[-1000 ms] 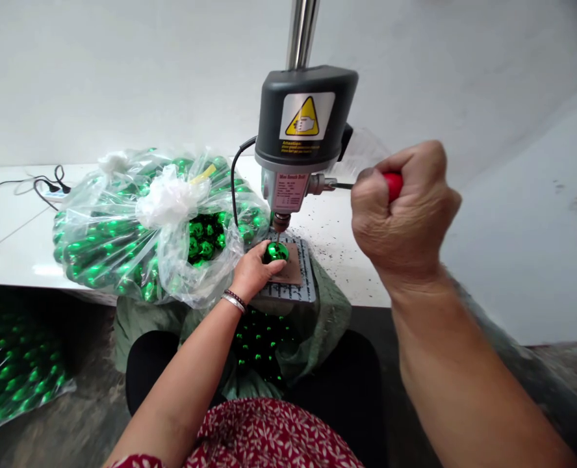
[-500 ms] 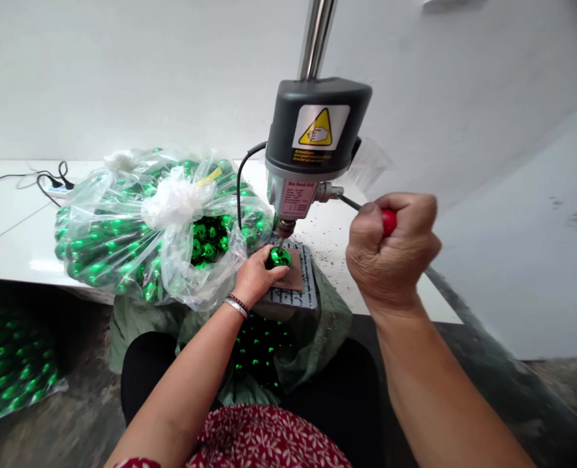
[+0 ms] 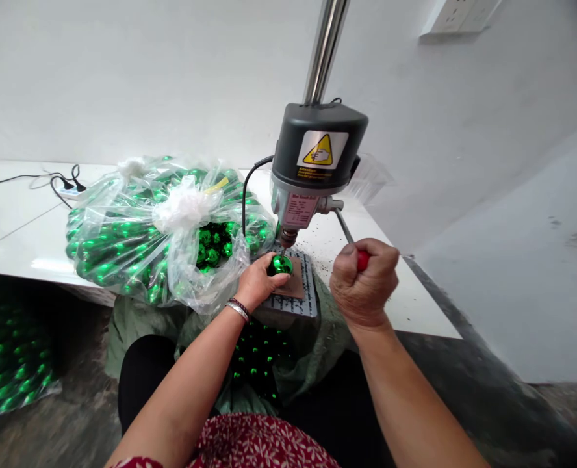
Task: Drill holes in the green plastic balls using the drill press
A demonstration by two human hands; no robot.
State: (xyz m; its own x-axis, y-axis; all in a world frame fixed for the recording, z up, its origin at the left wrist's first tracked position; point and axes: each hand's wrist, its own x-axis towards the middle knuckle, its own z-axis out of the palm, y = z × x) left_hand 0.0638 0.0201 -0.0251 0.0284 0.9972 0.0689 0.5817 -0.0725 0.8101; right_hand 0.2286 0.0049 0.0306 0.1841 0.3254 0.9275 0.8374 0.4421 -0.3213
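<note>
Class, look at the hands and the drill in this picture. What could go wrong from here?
1. The left hand holds the green ball right beneath the drill bit, so a slip could bring a finger against it.
2. No clamp shows on the ball; its smooth, round surface might twist if the right hand presses too hard through the red knob.
3. The plastic bag lies close to the drill; loose film could possibly snag.
</note>
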